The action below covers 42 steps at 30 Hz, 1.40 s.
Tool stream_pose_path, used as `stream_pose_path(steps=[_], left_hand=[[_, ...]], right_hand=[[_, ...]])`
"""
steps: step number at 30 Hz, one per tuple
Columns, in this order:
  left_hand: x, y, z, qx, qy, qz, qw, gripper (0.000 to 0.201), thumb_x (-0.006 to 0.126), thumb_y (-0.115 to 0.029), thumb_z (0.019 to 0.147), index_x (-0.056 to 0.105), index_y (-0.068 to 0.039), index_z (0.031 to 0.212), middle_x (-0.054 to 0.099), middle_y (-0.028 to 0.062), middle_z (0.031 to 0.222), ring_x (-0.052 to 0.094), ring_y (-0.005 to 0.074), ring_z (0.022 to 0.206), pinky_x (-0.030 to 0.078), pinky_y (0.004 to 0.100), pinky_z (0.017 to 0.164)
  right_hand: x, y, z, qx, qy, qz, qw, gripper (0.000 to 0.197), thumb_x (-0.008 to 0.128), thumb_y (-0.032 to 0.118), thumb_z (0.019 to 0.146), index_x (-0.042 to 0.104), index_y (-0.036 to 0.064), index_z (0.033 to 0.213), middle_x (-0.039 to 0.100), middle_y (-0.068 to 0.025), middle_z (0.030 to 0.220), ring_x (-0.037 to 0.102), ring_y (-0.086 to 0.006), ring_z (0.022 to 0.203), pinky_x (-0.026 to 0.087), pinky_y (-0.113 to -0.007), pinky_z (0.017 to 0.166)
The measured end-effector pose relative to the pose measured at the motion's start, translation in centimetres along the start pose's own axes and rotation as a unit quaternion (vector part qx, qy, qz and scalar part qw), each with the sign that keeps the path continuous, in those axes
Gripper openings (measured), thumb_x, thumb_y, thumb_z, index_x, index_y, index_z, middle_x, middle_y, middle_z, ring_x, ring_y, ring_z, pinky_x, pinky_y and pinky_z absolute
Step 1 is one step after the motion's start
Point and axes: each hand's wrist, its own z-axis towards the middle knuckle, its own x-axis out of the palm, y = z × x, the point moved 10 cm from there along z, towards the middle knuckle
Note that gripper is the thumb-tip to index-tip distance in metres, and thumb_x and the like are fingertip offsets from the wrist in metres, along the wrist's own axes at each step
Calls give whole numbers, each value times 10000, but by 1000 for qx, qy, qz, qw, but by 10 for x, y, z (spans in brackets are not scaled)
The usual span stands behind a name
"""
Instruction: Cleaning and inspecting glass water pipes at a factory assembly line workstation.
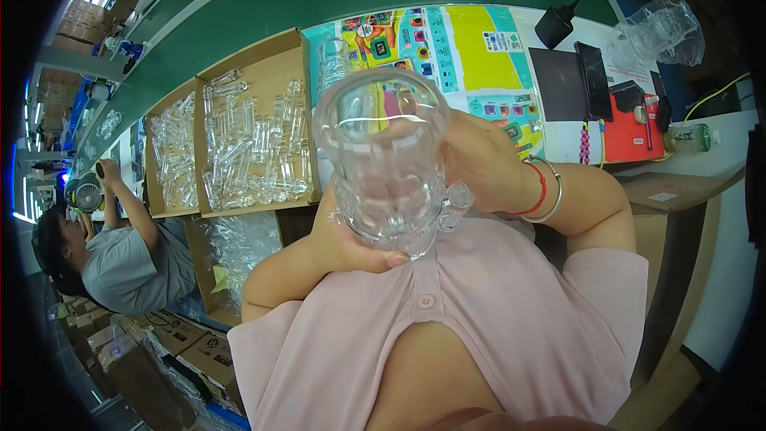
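A thick, clear glass vessel [383,191] is held up close in front of my chest, its wide round mouth towards me. A short glass knob sticks out low on its right side. My left hand [351,246] cups the lower left part, with the thumb along the bottom edge. Against the upper right side rests my right hand [483,160], its fingers curled behind the glass and partly seen through it. Just behind the vessel, another clear glass piece [333,60] stands on the printed sheets [479,40].
Two cardboard trays [254,48] of clear glass tubes [259,140] lie at the left. To the right are a black squeeze bottle [556,25], a black phone [593,80], a red case [626,132], plastic-wrapped glassware [662,32] and a green bottle [690,138]. Another person [132,259] works at far left.
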Motion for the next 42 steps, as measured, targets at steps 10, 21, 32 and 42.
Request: stream_pose_path(steps=[10,21,32,42], left_hand=[[4,12,1,68,128,185,972,873,821,-277,560,370,-28,1264,455,163,1199,474,273,1083,364,409,939],[48,-65,-36,345,95,297,885,918,810,-287,541,331,-138,1310,82,266,1395,213,455,1251,309,484,984],[71,-50,-40,312,186,382,850,926,729,-407,585,297,-57,1326,331,190,1342,398,359,1182,406,406,908],[-6,-8,4,73,-4,-118,990,764,723,-356,700,342,-54,1289,475,92,1191,492,209,1075,432,353,861]], right_hand=[[10,10,10,-61,72,95,991,469,216,324,965,546,-1,1036,503,-144,1131,468,-219,1038,335,-302,914],[42,22,-52,-331,176,-47,926,677,176,629,859,598,162,1109,209,-197,1416,75,-462,1304,62,-553,1039],[66,15,-55,-262,326,-14,908,644,264,577,876,547,63,1143,281,-215,1373,237,-438,1260,237,-546,994],[46,-37,12,174,138,337,915,733,253,606,869,419,14,1268,340,-159,1338,331,-278,1234,277,-411,1011]])
